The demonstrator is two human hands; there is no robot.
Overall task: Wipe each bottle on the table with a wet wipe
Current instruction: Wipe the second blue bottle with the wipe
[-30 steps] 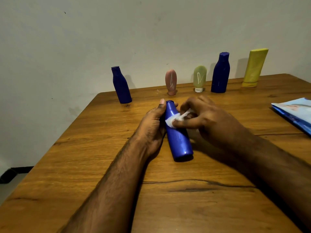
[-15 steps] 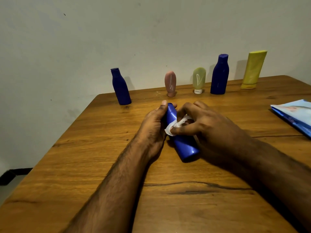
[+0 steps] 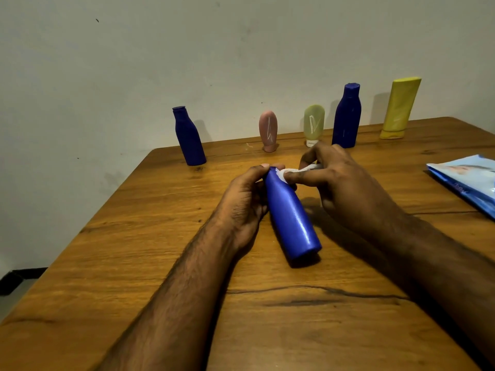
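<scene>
Now your right hand (image 3: pixel 345 180) is pinching the white wet wipe (image 3: pixel 288 173) up at the glossy blue plastic bottle's (image 3: pixel 290 218) neck, having left its body, while your left hand (image 3: pixel 242 202) is gripping it; 5 bottles are waiting.

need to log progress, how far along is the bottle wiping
Done: nothing shows which bottles are already wiped. In hand: the left hand holds the blue bottle tilted on the table while the right hand presses the wet wipe at its neck. Left: possibly the five bottles standing by the wall.
</scene>
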